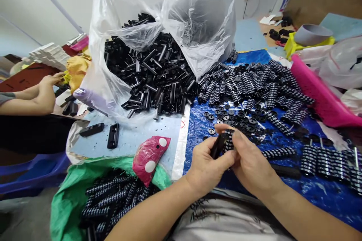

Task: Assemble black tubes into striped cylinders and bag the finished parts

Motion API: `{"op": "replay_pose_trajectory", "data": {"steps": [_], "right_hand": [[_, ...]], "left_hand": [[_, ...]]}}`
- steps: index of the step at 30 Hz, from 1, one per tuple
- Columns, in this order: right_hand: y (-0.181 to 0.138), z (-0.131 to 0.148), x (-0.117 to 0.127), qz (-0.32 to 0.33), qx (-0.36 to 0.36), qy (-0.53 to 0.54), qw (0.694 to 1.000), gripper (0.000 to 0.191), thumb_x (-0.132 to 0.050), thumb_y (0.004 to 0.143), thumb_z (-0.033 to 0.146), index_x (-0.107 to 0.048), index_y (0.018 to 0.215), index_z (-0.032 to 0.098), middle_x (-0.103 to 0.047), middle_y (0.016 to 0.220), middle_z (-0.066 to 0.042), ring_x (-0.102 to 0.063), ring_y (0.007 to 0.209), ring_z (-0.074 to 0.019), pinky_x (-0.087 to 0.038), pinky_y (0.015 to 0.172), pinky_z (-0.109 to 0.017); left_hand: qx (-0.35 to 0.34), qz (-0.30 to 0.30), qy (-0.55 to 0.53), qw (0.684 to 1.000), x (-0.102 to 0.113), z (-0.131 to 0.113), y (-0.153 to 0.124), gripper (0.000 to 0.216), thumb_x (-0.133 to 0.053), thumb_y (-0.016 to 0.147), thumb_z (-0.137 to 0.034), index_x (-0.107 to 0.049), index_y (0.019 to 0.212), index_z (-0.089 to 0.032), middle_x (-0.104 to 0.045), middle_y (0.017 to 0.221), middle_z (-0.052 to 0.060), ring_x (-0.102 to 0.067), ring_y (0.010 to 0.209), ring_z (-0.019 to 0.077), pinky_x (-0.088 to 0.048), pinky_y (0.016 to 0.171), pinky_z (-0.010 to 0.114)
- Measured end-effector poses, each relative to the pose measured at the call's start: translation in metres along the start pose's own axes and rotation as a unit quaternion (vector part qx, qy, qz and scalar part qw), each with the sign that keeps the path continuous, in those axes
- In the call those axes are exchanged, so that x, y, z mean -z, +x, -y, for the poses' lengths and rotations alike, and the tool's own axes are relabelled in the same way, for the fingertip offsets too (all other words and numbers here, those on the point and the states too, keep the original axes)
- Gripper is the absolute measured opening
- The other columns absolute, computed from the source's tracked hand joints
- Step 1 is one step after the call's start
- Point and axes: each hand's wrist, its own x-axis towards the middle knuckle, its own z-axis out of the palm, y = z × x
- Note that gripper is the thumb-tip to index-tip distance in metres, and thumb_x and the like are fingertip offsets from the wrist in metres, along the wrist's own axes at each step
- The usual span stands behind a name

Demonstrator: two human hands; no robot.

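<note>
My left hand (207,163) is closed around a short black plastic tube (218,145), held just above the blue tarp (319,192). My right hand (250,162) meets it from the right, fingers pinched on a black ribbed roller with white marks (229,140) at the tube's end. Small black rings (234,120) lie scattered on the tarp just beyond my fingers. A heap of ribbed rollers (254,83) sits farther back.
A clear plastic bag (198,15) spills a big pile of black tubes (152,75) at centre. A green bag (68,203) of finished rollers sits at lower left, a pink pouch (148,156) beside it. Another person's hands (46,90) work at the left. A pink tray (319,94) lies right.
</note>
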Motion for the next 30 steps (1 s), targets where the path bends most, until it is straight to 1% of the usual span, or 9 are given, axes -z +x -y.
{"op": "replay_pose_trajectory", "data": {"steps": [2, 4, 6, 8, 13, 18, 26, 28, 30], "right_hand": [[-0.001, -0.006, 0.015, 0.039, 0.147, -0.156, 0.976, 0.083, -0.071, 0.08, 0.066, -0.042, 0.149, 0.029, -0.044, 0.155, -0.012, -0.044, 0.142, -0.0334, -0.046, 0.11, -0.05], [-0.002, -0.01, 0.031, 0.081, 0.298, -0.303, 0.901, 0.107, -0.085, 0.07, 0.055, -0.027, 0.158, 0.032, -0.024, 0.166, -0.012, -0.027, 0.151, -0.0364, -0.036, 0.117, -0.056], [-0.002, -0.011, 0.04, 0.115, 0.389, -0.381, 0.831, 0.105, -0.086, 0.073, 0.043, -0.026, 0.159, 0.029, -0.029, 0.164, -0.014, -0.031, 0.15, -0.0359, -0.035, 0.119, -0.058], [-0.003, -0.01, 0.041, 0.114, 0.428, -0.396, 0.805, 0.097, -0.083, 0.078, 0.035, -0.029, 0.158, 0.025, -0.042, 0.155, -0.016, -0.042, 0.143, -0.0338, -0.04, 0.116, -0.055], [-0.009, -0.004, 0.032, 0.093, 0.467, -0.413, 0.776, 0.098, -0.084, 0.076, 0.037, -0.031, 0.157, 0.015, -0.05, 0.146, -0.021, -0.052, 0.135, -0.0341, -0.047, 0.111, -0.051], [-0.014, -0.004, 0.028, 0.056, 0.501, -0.448, 0.738, 0.095, -0.082, 0.079, 0.038, -0.034, 0.156, 0.011, -0.054, 0.142, -0.024, -0.055, 0.131, -0.0338, -0.05, 0.107, -0.051], [-0.015, -0.01, 0.029, 0.073, 0.484, -0.479, 0.729, 0.096, -0.079, 0.081, 0.045, -0.032, 0.156, 0.009, -0.054, 0.144, -0.025, -0.053, 0.133, -0.0353, -0.048, 0.108, -0.052], [-0.016, -0.017, 0.033, 0.09, 0.457, -0.48, 0.743, 0.1, -0.075, 0.082, 0.054, -0.029, 0.156, 0.006, -0.051, 0.145, -0.026, -0.05, 0.135, -0.0369, -0.048, 0.108, -0.053], [-0.019, -0.027, 0.042, 0.086, 0.429, -0.513, 0.738, 0.082, -0.07, 0.088, 0.05, -0.038, 0.151, 0.008, -0.057, 0.139, -0.024, -0.055, 0.129, -0.0363, -0.051, 0.102, -0.052]], "left_hand": [[0.02, 0.0, -0.011, 1.0, 0.006, -0.005, -0.003, 0.027, -0.079, 0.076, -0.038, -0.065, 0.079, -0.014, -0.054, 0.069, -0.003, -0.043, 0.064, 0.0095, -0.037, 0.06, 0.024], [0.037, 0.008, -0.023, 0.999, 0.013, -0.008, -0.006, 0.031, -0.08, 0.075, -0.041, -0.064, 0.08, -0.014, -0.054, 0.069, -0.003, -0.043, 0.063, 0.0096, -0.036, 0.059, 0.024], [0.043, 0.019, -0.016, 0.999, 0.018, -0.009, -0.01, 0.034, -0.081, 0.075, -0.043, -0.062, 0.078, -0.015, -0.05, 0.067, -0.004, -0.041, 0.061, 0.0088, -0.033, 0.056, 0.023], [0.035, 0.017, 0.001, 0.999, 0.019, -0.006, -0.012, 0.037, -0.076, 0.08, -0.048, -0.059, 0.075, -0.016, -0.046, 0.063, -0.005, -0.039, 0.059, 0.0087, -0.031, 0.055, 0.024], [0.0, -0.061, 0.047, 0.997, 0.015, 0.002, -0.014, 0.053, -0.041, 0.099, -0.06, -0.059, 0.076, -0.017, -0.052, 0.066, -0.001, -0.044, 0.061, 0.0116, -0.037, 0.06, 0.027], [-0.024, -0.037, -0.003, 0.999, 0.012, -0.002, -0.015, 0.041, -0.055, 0.096, -0.055, -0.071, 0.091, -0.017, -0.066, 0.088, 0.003, -0.057, 0.087, 0.016, -0.046, 0.083, 0.028], [0.156, 0.052, -0.201, 0.966, 0.024, -0.001, -0.011, 0.05, -0.084, 0.069, -0.054, -0.07, 0.097, -0.016, -0.07, 0.077, 0.003, -0.066, 0.064, 0.0156, -0.052, 0.062, 0.027], [0.161, 0.05, -0.189, 0.967, 0.033, 0.004, -0.009, 0.046, -0.084, 0.069, -0.051, -0.068, 0.096, -0.017, -0.069, 0.075, 0.002, -0.065, 0.064, 0.0153, -0.051, 0.063, 0.028], [0.097, 0.012, -0.11, 0.989, 0.048, 0.01, -0.006, 0.038, -0.081, 0.074, -0.046, -0.067, 0.095, -0.017, -0.069, 0.078, 0.001, -0.064, 0.068, 0.0149, -0.051, 0.068, 0.028]]}}
